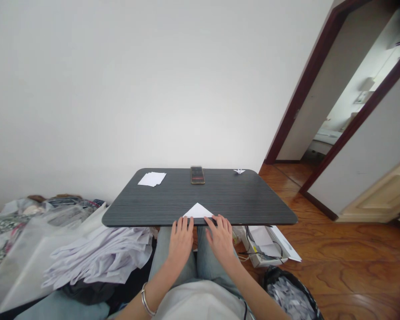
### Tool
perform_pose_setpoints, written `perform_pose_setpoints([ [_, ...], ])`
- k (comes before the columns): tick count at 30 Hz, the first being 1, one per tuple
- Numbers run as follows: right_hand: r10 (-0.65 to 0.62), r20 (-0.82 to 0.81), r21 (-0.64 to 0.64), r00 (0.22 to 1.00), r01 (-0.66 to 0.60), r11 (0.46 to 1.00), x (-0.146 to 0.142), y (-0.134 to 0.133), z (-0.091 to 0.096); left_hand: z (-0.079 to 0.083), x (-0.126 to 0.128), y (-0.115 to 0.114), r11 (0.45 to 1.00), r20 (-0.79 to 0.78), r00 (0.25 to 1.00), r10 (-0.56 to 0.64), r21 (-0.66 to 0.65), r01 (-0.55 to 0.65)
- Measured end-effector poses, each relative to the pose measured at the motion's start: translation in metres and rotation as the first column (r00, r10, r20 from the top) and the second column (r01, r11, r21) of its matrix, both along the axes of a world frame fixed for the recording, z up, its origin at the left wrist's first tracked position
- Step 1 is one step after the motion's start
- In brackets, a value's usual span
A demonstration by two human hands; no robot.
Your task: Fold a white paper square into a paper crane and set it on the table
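Observation:
A white sheet of paper folded into a triangle point(198, 210) lies near the front edge of the dark table point(250, 200), its point facing the wall. My left hand point(182, 238) rests at the triangle's left corner with fingers stretched out flat. On the other corner, my right hand point(221, 238) presses with its fingers spread. Both hands touch the paper's near edge, and neither is wrapped around anything. Farther back on the left is a small stack of white paper sheets point(152, 178). A small folded paper piece, like a crane point(239, 171), sits at the back right.
A phone point(197, 175) lies at the table's back middle, near the white wall point(173, 84). Folded white cloth point(103, 253) is piled at the left. To the right, a box with cables point(265, 246) and a black bag of paper scraps point(291, 295) stand on the wooden floor.

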State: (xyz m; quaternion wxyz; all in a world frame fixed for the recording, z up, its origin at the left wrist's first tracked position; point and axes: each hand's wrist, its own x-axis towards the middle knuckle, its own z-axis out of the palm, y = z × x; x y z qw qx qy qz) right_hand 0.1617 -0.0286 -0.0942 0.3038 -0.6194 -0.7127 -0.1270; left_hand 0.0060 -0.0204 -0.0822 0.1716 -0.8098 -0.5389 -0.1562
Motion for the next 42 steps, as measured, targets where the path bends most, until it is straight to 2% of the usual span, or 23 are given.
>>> perform_pose_setpoints([
  [7,0.003,-0.014,-0.017,1.0,-0.004,1.0,-0.002,0.001,-0.002,-0.012,0.016,0.006,0.995,-0.023,0.995,-0.098,-0.006,0.098],
  [14,0.005,-0.004,0.003,1.0,-0.005,1.0,0.0,0.0,-0.001,-0.004,0.012,0.011,0.981,-0.039,0.98,-0.196,-0.008,0.196],
  [25,0.016,-0.017,-0.033,1.0,-0.016,0.999,0.0,-0.001,0.001,0.002,0.009,0.01,0.98,-0.081,0.977,-0.198,-0.041,0.195],
  [42,0.003,0.082,-0.075,0.997,0.004,0.997,0.0,0.001,0.002,0.004,0.007,0.009,0.977,-0.058,0.976,-0.211,-0.048,0.208],
])
